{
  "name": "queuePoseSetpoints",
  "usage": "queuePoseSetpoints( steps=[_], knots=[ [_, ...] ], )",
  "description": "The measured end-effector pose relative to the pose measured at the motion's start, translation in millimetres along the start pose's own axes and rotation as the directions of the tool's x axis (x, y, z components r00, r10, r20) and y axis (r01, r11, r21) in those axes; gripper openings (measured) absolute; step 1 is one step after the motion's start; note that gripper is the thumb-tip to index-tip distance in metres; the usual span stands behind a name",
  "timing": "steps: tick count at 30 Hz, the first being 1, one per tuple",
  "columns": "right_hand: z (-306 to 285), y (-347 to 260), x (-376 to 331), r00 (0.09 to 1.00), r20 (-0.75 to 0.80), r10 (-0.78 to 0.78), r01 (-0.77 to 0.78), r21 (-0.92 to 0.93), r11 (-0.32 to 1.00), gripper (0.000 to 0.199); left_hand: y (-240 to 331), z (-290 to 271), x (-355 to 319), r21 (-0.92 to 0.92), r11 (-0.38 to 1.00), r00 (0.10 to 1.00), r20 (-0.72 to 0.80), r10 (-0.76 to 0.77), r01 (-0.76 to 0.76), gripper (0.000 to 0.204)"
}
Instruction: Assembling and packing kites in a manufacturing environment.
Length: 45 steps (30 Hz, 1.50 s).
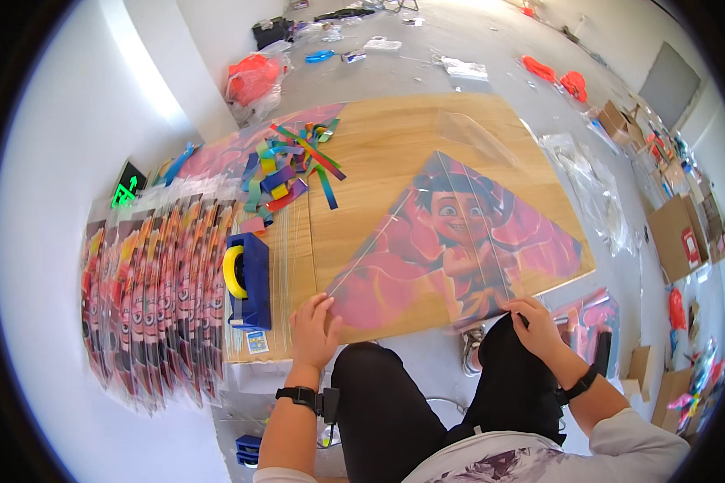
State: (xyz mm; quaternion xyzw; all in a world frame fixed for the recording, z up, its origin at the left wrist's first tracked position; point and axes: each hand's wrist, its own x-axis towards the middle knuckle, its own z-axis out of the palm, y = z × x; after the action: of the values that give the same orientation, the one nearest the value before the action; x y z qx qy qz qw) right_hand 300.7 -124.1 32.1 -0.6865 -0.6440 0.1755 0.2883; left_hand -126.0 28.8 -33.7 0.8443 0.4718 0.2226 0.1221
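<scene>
A triangular kite [467,241], printed with a cartoon figure on pink and orange, lies flat on the wooden table [379,129], its point facing away from me. Thin rods run along its left edge and across the print. At its lower left corner, my left hand [314,328] rests with fingertips on the corner and the thumb apart. My right hand [535,324] has its fingers curled on the kite's near edge, right of the middle. A blue tape dispenser [254,282] with a yellow roll stands left of my left hand, next to several thin rods [292,249].
Colourful ribbon strips [286,169] are heaped at the back left. Packaged printed kites [157,298] hang in a row along the left edge. Clear plastic [479,138] lies at the far side. Cardboard boxes [678,237] and plastic wrap [592,185] litter the floor on the right.
</scene>
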Motion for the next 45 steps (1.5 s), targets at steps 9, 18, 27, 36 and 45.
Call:
queuePoseSetpoints(
  steps=[9,18,27,36,45],
  knots=[
    [-8,23,-41,0.999,-0.037,-0.012,0.01,-0.071,0.997,0.016,61,60,90,0.033,0.992,0.992,-0.006,0.124,-0.124,0.051],
    [-7,31,-38,0.999,-0.03,0.012,-0.013,-0.037,0.999,0.012,65,93,114,0.151,0.988,0.998,0.035,-0.049,0.043,0.07],
    [-15,43,-34,0.999,-0.02,0.032,-0.032,0.028,0.999,0.011,80,82,162,0.313,0.941,0.989,0.022,-0.144,0.13,0.056],
    [-18,47,-34,0.999,0.0,0.032,-0.032,0.049,0.998,0.012,69,113,190,0.162,0.986,0.994,-0.087,0.064,-0.049,0.041],
    [-20,50,-32,0.999,-0.045,-0.003,0.006,0.074,0.997,0.017,95,117,203,0.181,0.983,0.996,-0.084,-0.023,0.038,0.047]
  ],
)
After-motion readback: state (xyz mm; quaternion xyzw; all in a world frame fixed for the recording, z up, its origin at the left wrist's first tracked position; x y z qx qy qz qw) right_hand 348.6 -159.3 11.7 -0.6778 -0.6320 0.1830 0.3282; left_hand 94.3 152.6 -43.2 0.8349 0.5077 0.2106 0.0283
